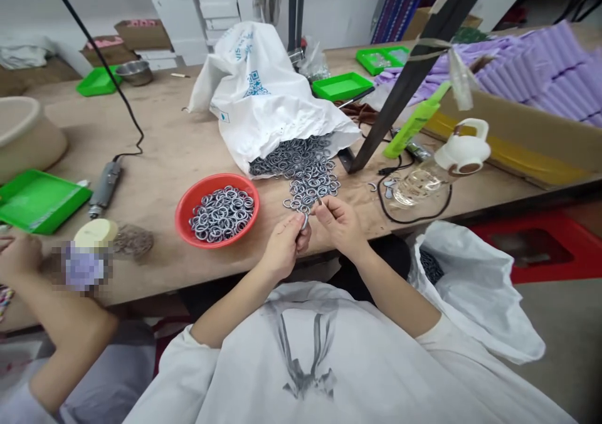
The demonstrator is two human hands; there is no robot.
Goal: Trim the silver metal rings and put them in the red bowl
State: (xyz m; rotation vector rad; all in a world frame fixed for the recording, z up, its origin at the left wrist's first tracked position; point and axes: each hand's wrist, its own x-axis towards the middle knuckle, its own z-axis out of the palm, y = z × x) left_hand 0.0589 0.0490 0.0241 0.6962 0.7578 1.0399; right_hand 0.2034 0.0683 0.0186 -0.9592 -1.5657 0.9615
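Note:
My left hand [285, 243] is closed in a pinch on a grey metal ring [305, 221] near the table's front edge. Just right of it, my right hand [342, 224] is also closed, thumb and finger pinched on something small and dark that I cannot make out. Beyond both hands a loose heap of grey rings [313, 182] spills from the mouth of a white sack [268, 107]. To the left stands a red bowl [179, 217] with many similar rings inside.
A person's arm [61, 311] rests at the left, near a jar [134, 242] and a green tray [44, 201]. A slanted metal post [399, 85] rises right of the sack. Beyond it are a glass jug [418, 182] and a cable. An open white bag [475, 286] hangs below the edge.

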